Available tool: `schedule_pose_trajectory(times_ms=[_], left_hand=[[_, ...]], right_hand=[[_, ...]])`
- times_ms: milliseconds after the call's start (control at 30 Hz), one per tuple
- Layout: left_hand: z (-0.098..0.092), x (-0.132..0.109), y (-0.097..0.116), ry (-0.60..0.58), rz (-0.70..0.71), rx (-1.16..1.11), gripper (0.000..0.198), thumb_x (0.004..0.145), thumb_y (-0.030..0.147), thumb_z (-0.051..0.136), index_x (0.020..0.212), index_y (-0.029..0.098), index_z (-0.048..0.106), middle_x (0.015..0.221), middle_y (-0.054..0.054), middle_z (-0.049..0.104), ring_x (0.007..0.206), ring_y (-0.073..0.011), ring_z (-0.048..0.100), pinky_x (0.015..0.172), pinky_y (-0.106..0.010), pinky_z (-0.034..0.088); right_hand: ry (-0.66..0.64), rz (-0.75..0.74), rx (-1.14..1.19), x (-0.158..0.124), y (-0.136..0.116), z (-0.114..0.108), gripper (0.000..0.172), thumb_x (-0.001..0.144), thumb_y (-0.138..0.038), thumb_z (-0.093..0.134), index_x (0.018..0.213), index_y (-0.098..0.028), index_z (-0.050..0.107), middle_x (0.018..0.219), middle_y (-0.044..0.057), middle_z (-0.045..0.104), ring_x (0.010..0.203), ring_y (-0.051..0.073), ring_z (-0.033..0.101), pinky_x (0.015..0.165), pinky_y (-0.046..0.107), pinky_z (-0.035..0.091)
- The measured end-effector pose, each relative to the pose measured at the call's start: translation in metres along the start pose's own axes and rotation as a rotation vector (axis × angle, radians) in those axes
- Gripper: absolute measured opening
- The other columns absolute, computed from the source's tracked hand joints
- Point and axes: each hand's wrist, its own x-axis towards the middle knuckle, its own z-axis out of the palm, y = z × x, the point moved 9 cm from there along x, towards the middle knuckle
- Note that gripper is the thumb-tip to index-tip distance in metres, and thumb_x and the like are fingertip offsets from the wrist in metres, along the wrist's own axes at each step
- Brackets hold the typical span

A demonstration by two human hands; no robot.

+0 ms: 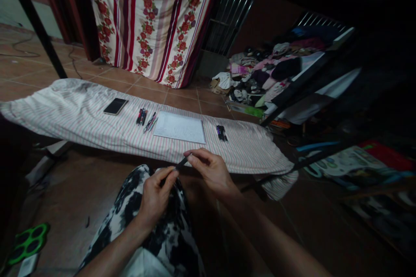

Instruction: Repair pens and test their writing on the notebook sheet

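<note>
Between my two hands is a dark, slim pen point(182, 162), held above my lap at the near edge of the cloth. My left hand point(156, 192) pinches its lower end, and my right hand point(209, 169) grips the upper end with thumb and fingers. Just beyond lies a spiral notebook point(178, 126), open to a page with faint writing. To its left are two small groups of pens, one of dark and red pens point(141, 116) and one of lighter pens point(151, 122). Several dark pens point(222, 133) lie right of the notebook.
A striped cloth point(81, 108) covers the long low surface, with a phone point(116, 106) at its left. A floral curtain point(149, 21) hangs behind. Piled clothes point(260, 73) stand back right. Dark metal bars point(35, 21) rise at both sides. A green object point(29, 242) lies lower left.
</note>
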Motion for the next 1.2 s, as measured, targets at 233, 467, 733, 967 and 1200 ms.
schedule_pose_trajectory(times_ms=[233,467,733,967,1200], left_hand=[[0.004,-0.001,-0.004,-0.042,-0.085,-0.044,0.032,0.076,0.039,0.056,0.088,0.012,0.069,0.079,-0.005,0.068,0.077,-0.0198,0.059,0.068,-0.025,0.045],[0.012,-0.001,-0.003,-0.143,-0.087,-0.093,0.035,0.079,0.039,0.054,0.098,0.013,0.066,0.080,-0.004,0.065,0.080,-0.0192,0.056,0.070,-0.025,0.042],[0.031,-0.008,-0.003,-0.305,-0.135,-0.214,0.038,0.077,0.038,0.057,0.105,0.013,0.062,0.074,-0.003,0.062,0.068,-0.0154,0.054,0.065,-0.025,0.042],[0.051,-0.015,-0.004,-0.436,-0.208,-0.288,0.046,0.076,0.047,0.055,0.107,0.013,0.059,0.079,-0.006,0.062,0.062,-0.0141,0.055,0.052,-0.023,0.037],[0.057,-0.014,-0.013,-0.413,-0.218,-0.274,0.047,0.074,0.050,0.056,0.100,0.011,0.061,0.060,0.002,0.052,0.046,-0.0070,0.041,0.049,-0.021,0.029]], right_hand=[[-0.024,0.075,0.129,-0.004,0.003,0.006,0.028,0.071,-0.038,0.062,0.090,-0.017,0.068,0.090,0.006,0.065,0.086,0.016,0.058,0.077,0.028,0.046],[0.034,0.153,0.302,-0.007,0.018,0.003,0.035,0.062,-0.035,0.071,0.093,-0.019,0.068,0.080,0.001,0.063,0.072,0.011,0.055,0.067,0.024,0.044],[0.086,0.146,0.283,-0.011,0.015,-0.010,0.021,0.063,-0.031,0.070,0.080,-0.018,0.070,0.077,0.001,0.064,0.072,0.013,0.056,0.069,0.025,0.044],[0.150,0.113,0.241,-0.016,0.011,-0.029,0.018,0.068,-0.031,0.067,0.081,-0.019,0.069,0.077,0.000,0.064,0.072,0.012,0.055,0.067,0.024,0.043],[0.125,0.194,0.381,-0.018,0.025,-0.029,0.030,0.062,-0.033,0.072,0.090,-0.021,0.069,0.089,0.001,0.068,0.078,0.013,0.059,0.072,0.025,0.044]])
